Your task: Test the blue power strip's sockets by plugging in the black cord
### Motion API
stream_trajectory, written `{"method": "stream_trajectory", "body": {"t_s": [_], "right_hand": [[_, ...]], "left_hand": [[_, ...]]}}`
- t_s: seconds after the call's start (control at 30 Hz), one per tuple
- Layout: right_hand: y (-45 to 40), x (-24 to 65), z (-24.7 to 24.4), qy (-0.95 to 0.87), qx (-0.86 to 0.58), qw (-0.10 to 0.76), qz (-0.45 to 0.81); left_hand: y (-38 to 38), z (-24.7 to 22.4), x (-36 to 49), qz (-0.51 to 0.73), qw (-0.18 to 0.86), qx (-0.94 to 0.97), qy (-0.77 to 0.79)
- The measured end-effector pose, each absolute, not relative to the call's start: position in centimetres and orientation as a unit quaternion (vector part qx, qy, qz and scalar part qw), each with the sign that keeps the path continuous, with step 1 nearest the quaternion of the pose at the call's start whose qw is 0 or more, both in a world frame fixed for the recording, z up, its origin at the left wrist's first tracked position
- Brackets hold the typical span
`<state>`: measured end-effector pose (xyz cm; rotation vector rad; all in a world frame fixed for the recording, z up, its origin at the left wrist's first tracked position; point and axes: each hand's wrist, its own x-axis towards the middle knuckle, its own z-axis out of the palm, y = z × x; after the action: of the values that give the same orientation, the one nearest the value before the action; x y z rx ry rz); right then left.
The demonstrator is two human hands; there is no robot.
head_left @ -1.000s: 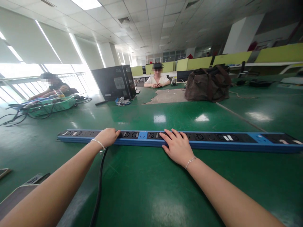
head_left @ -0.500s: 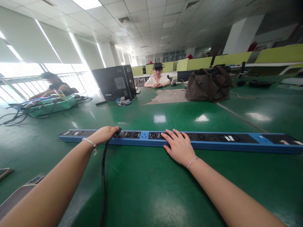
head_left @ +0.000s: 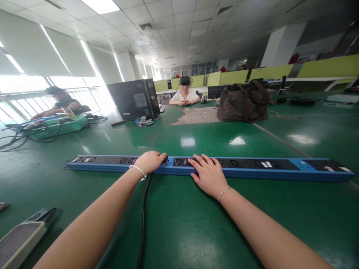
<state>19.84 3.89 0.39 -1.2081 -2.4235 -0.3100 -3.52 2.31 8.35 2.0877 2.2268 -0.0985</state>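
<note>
A long blue and black power strip lies across the green table in front of me, its sockets facing up. My left hand is closed around a black power plug at the strip's blue socket section, left of the middle. From that plug a black cable runs down toward me. Whether the plug sits in a socket is hidden by my fingers. My right hand rests on the strip just right of its middle, fingers spread over the sockets and its near edge.
A green basket with tangled cables stands at the left. Further back are a black computer case, gloves and a brown bag. Two people sit beyond. A pale-rimmed grey object lies at the lower left.
My left hand has moved right along the power strip with the plug, from black sockets to the blue socket section. The cable has shifted with it. My right hand stays on the strip.
</note>
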Motion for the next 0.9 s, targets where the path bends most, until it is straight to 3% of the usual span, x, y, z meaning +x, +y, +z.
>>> {"method": "stream_trajectory", "body": {"t_s": [0.27,0.9], "right_hand": [[3.9,19.7,0.3,-0.869,-0.434,0.214,-0.104],[3.9,19.6,0.2,-0.867,-0.438,0.223,-0.079]], "left_hand": [[3.2,8.7,-1.8,-0.121,0.014,0.698,0.705],[2.9,8.6,0.8,-0.114,-0.007,0.636,0.763]]}}
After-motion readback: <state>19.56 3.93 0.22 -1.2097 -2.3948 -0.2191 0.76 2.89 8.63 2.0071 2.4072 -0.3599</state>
